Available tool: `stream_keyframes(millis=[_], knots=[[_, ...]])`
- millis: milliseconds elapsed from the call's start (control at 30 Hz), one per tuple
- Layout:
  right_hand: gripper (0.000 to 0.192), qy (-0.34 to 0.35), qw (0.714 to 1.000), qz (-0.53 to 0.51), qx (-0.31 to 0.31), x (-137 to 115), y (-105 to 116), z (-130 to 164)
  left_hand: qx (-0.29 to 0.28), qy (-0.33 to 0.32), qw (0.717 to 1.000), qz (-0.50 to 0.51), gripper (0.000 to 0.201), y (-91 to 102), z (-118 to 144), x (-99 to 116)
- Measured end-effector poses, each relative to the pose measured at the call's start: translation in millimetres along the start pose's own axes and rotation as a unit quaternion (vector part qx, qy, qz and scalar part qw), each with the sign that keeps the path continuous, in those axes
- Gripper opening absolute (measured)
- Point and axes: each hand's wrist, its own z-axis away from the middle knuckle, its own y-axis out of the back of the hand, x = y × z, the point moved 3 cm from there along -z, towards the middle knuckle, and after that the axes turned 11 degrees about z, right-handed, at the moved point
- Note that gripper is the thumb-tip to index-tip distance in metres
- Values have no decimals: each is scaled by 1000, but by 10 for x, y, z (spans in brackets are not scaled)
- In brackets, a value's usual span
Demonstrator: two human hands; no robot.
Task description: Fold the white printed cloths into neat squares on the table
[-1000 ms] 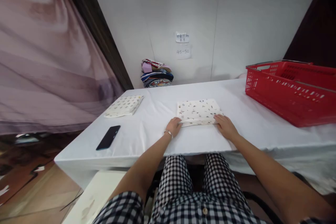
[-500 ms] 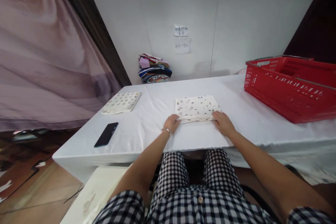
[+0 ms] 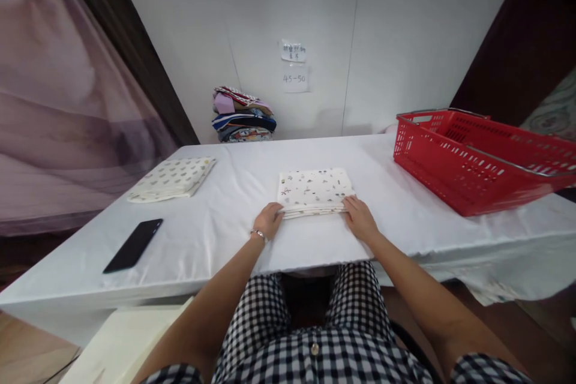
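Note:
A folded white cloth (image 3: 315,187) with a small scattered print lies flat on the white-covered table before me, its layered fold facing me. My left hand (image 3: 269,220) grips its near left corner; a bracelet circles that wrist. At the near right corner, my right hand (image 3: 360,217) has its fingers on the top layers and pinches the edge. The undersides of both hands are hidden. Farther left lies a second folded white cloth (image 3: 173,179) with a leaf-like pattern, apart from both hands.
A black phone (image 3: 134,245) lies near the table's left front. On the right stands a red plastic basket (image 3: 454,174) with metal handles. A stack of folded fabrics (image 3: 244,117) sits by the back wall, left of two paper signs (image 3: 296,66). A pinkish curtain (image 3: 67,102) hangs at left.
The view has turned slightly, so the table things appear shifted left. Both hands stay at the near corners of the folded cloth, which looks the same.

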Motion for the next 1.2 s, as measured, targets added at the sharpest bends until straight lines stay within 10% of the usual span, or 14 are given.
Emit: stream_keyframes(millis=[800, 1200], knots=[[43, 2, 1000, -13, 3, 9, 31, 33, 8, 45, 998, 51, 24, 1, 45, 25], [55, -306, 915, -261, 33, 399, -166, 61, 12, 339, 939, 62, 50, 96, -204, -37]])
